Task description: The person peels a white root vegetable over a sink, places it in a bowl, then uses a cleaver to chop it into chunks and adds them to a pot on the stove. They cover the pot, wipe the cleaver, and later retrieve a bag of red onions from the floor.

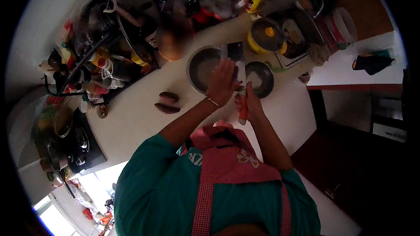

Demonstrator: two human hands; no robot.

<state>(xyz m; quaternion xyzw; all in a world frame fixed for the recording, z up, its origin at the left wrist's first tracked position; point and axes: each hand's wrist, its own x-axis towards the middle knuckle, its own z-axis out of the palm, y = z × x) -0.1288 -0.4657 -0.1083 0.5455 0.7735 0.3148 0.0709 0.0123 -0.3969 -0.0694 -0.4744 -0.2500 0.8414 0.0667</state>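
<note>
My right hand [253, 105] grips the orange handle of a cleaver [241, 72]. Its broad blade points away from me, above the gap between two bowls. Flat against or just beside the blade lies my left hand [222, 80], fingers extended; whether it touches the metal I cannot tell. Beneath that hand is a wide metal bowl [200, 68], partly hidden by it. A smaller dark bowl [267, 80] with something pale inside stands right of the blade. On the counter to the left, two dark, elongated pieces of produce [168, 97], perhaps sweet potatoes, lie side by side.
Beyond the bowls on the counter [131, 124] stand a yellow pot with a glass lid [262, 32] and a yellow pump bottle [257, 0]. A black rack [75, 68] crowded with bottles and jars runs along the left. At lower left sits a gas stove [90, 150].
</note>
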